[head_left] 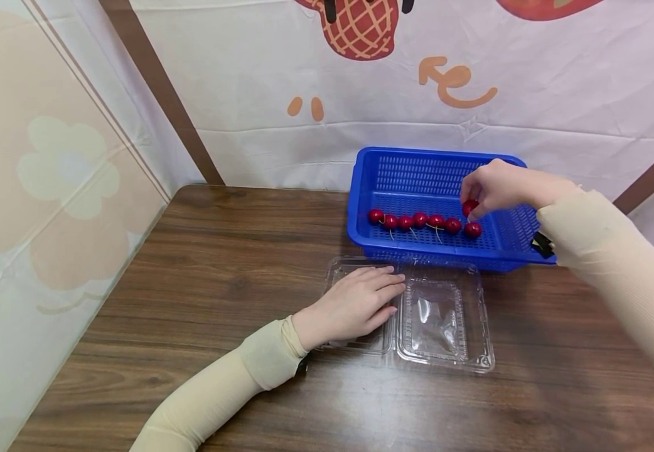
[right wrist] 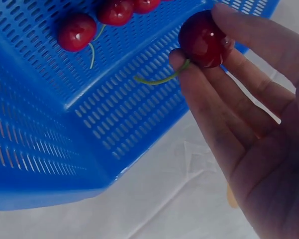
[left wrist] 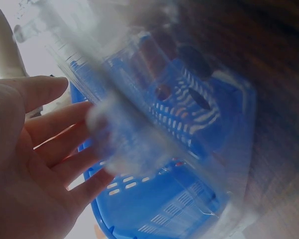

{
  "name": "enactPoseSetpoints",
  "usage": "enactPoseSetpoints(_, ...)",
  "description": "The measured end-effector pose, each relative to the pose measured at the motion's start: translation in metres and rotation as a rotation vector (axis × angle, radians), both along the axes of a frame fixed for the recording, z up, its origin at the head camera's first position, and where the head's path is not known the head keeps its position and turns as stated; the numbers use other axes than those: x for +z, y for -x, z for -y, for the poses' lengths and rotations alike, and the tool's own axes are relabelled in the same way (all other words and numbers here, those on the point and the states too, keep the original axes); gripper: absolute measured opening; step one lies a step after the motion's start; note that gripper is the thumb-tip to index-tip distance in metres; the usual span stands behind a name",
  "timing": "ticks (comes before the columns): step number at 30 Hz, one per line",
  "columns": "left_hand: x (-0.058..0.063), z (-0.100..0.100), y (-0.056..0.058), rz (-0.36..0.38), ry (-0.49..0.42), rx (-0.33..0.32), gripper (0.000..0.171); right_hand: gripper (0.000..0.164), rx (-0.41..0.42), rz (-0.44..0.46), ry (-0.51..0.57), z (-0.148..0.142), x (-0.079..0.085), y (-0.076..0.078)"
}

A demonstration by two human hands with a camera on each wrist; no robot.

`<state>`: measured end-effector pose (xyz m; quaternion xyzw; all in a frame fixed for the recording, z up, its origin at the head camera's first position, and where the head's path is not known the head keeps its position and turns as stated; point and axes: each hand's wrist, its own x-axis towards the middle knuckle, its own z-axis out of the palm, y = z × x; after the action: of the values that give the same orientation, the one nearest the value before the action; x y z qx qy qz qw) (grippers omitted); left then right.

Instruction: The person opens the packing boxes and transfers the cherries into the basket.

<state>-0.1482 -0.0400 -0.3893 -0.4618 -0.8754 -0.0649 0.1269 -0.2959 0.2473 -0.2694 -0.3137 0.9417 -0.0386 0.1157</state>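
Observation:
Between thumb and fingertips, my right hand [head_left: 499,183] pinches a dark red cherry [right wrist: 201,37] with a curved green stem, inside the right part of the blue basket [head_left: 417,169]. A row of several cherries [head_left: 420,220], some with stems showing, lies along the near side of the basket floor. My left hand [head_left: 358,304] rests palm down, fingers extended, on the left half of an opened clear plastic clamshell box [head_left: 434,320] in front of the basket. In the left wrist view, its fingers are partly blurred behind the see-through plastic.
The basket stands at the back of a brown wooden table [head_left: 203,270], close to a printed white cloth [head_left: 248,75] that hangs behind it. The clamshell's right half lies flat, near the basket's front wall. More printed cloth [head_left: 73,188] hangs along the left side.

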Motion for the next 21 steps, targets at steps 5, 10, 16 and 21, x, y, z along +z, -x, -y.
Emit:
enactPoseSetpoints(5, 0.000, 0.000, 0.000, 0.003, -0.002, 0.001, 0.040, 0.027, -0.024, 0.026, -0.020, 0.000, -0.005, 0.010)
enactPoseSetpoints(10, 0.000, 0.001, 0.000, 0.004, -0.006, -0.002, 0.040, 0.029, -0.061, 0.062, -0.033, -0.001, -0.009, 0.018)
enactPoseSetpoints(16, 0.000, 0.001, 0.001, 0.008, -0.001, -0.001, 0.040, 0.029, -0.084, 0.081, -0.048, -0.004, -0.014, 0.026)
enactPoseSetpoints(21, 0.001, 0.001, 0.001, 0.002, 0.010, 0.003, 0.041, 0.029, -0.113, 0.105, -0.063, -0.008, -0.019, 0.032)
